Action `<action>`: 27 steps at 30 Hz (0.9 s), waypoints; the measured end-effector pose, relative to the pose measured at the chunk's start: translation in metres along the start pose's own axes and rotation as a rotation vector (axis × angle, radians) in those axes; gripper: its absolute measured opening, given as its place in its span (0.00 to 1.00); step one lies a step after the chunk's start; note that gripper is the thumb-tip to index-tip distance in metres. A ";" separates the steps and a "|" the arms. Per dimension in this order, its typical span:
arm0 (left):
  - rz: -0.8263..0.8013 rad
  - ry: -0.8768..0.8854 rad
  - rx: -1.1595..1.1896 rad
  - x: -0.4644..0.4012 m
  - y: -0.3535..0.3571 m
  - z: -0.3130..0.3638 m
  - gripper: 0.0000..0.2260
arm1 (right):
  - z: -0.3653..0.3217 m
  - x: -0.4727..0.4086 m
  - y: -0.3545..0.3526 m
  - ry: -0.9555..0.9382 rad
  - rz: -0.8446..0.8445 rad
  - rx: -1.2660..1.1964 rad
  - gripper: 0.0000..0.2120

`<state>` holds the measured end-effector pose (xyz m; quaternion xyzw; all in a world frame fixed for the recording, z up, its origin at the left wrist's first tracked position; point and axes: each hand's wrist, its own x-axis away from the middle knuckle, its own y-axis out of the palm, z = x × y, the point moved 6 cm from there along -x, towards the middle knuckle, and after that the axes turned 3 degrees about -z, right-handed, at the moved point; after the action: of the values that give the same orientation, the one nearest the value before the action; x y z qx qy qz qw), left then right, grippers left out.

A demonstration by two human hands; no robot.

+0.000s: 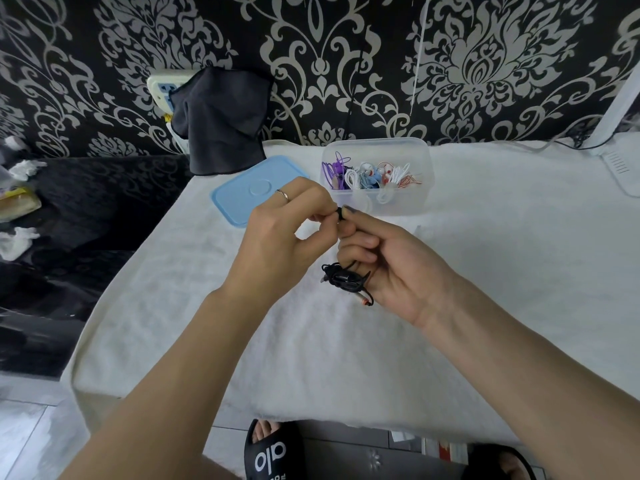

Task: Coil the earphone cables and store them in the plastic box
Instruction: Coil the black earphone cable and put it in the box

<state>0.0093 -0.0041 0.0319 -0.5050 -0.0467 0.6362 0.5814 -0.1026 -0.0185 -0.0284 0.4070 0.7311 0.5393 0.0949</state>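
A black earphone cable hangs in a loose bundle from my right hand, whose curled fingers hold it above the white cloth. My left hand pinches the cable's black upper end right against my right fingertips. Just behind both hands stands the clear plastic box, open, with several coiled earphones in purple, white, blue and red inside. Its light blue lid lies flat to the left of the box.
A white cloth covers the table. A black cloth hangs over a power strip at the back left. A white device sits at the far right edge. Crumpled tissues lie on the dark surface at left.
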 end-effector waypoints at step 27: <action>-0.049 -0.169 0.299 0.012 -0.009 -0.011 0.07 | 0.008 -0.001 0.004 0.127 -0.097 -0.140 0.07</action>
<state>0.0248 0.0025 0.0254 -0.3563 -0.0126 0.6620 0.6593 -0.0954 -0.0137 -0.0284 0.3283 0.7152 0.6084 0.1025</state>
